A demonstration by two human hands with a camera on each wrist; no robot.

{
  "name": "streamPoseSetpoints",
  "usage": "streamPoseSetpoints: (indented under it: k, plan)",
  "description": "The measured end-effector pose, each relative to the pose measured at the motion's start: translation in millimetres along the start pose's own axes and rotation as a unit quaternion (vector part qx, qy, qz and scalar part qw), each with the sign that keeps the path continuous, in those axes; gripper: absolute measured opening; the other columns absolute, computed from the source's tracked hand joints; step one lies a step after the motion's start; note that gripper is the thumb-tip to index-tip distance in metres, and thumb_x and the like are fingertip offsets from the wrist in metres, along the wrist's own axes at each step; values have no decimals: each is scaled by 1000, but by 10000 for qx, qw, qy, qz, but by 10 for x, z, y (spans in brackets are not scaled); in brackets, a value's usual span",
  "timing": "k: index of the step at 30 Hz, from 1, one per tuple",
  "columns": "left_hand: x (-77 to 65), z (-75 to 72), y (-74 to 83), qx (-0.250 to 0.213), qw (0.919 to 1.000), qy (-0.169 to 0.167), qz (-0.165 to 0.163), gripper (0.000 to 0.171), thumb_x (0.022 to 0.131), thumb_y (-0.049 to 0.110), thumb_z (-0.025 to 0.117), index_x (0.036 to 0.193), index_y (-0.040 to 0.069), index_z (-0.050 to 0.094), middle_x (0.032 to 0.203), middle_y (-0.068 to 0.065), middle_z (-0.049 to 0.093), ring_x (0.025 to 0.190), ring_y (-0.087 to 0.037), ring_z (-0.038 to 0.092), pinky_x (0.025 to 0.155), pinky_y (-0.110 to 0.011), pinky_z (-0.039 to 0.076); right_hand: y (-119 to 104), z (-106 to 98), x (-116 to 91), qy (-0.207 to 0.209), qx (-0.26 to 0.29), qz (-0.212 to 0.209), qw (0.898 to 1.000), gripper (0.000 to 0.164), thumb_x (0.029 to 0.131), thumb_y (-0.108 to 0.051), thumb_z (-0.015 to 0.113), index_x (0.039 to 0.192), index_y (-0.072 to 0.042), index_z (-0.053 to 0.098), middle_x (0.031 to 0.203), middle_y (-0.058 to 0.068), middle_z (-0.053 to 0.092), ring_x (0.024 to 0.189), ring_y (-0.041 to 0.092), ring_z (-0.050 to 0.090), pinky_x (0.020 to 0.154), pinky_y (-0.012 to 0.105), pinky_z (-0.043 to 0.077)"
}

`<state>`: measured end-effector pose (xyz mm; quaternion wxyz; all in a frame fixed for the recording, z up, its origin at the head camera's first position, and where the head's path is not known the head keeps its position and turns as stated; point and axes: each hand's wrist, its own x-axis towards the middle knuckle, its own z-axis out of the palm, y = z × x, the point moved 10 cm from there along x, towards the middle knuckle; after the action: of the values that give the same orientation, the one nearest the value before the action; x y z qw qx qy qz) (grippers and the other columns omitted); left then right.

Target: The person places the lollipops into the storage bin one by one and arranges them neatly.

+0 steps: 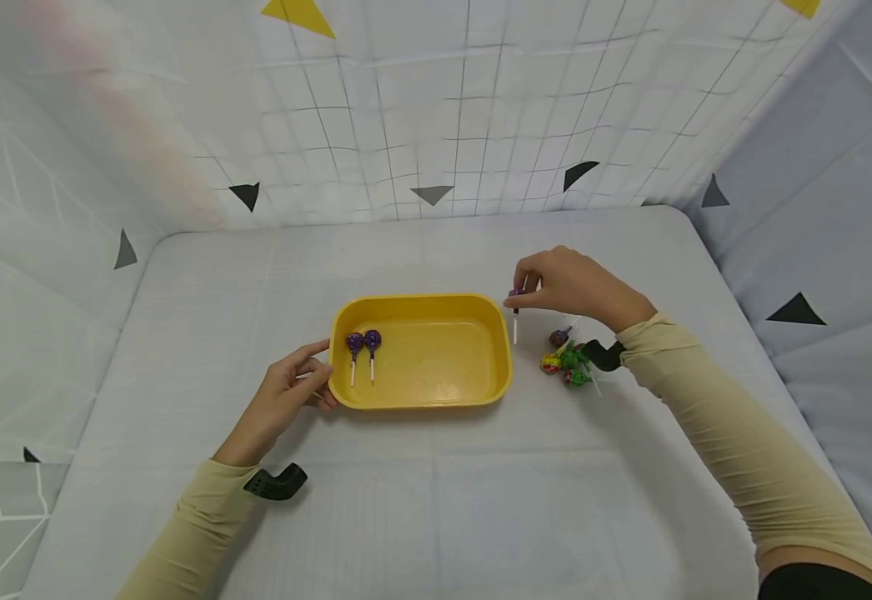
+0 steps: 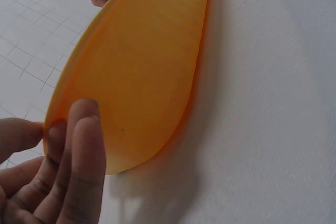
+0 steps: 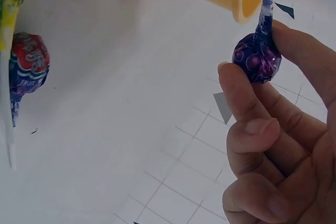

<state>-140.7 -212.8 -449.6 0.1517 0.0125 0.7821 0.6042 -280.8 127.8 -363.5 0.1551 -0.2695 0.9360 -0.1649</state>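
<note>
Purple-wrapped lollipop [image 3: 257, 59] is pinched by its candy head between the thumb and fingers of my right hand [image 1: 573, 287], its white stick pointing down in the head view. That hand is just beyond the right end of a yellow tray [image 1: 436, 360], above the table. Two more purple lollipops [image 1: 372, 339] lie side by side in the tray's left part, sticks toward me. My left hand [image 1: 289, 392] touches the tray's left end; in the left wrist view its fairly straight fingers [image 2: 86, 150] rest against the outer wall and rim.
Several loose lollipops [image 1: 574, 358] with green, yellow and dark wrappers lie in a pile on the table right of the tray, below my right wrist. White cloth covers the table [image 1: 436, 492]. Patterned white sheets [image 1: 436, 125] hang behind and at the sides.
</note>
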Motion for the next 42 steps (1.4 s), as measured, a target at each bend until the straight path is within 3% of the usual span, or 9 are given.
streamPoseSetpoints:
  k: [14, 32, 42]
  plan:
    - [4, -1, -11, -8, 10000, 40, -15, 55, 108, 24, 56, 157, 6, 39, 102, -17, 64, 75, -17, 71, 73, -32, 65, -274, 23, 106, -123, 16, -210, 9997, 23, 89, -43, 81, 92, -21, 73, 89, -6, 76, 81, 15, 67, 74, 33, 57]
    - [3, 11, 1, -46, 10000, 18, -8, 55, 109, 23, 56, 158, 5, 38, 105, -22, 63, 76, -17, 72, 74, -32, 65, -706, 200, 322, -478, -275, -377, 9978, 28, 88, -44, 82, 94, -18, 72, 93, -2, 78, 85, 17, 67, 72, 34, 57]
    - [3, 7, 8, -17, 10000, 19, -9, 55, 109, 23, 55, 158, 5, 38, 105, -23, 63, 76, -17, 72, 74, -31, 65, -880, 287, 435, -603, -385, -165, 9973, 29, 87, -43, 83, 93, -17, 72, 97, 0, 77, 85, 18, 67, 69, 32, 57]
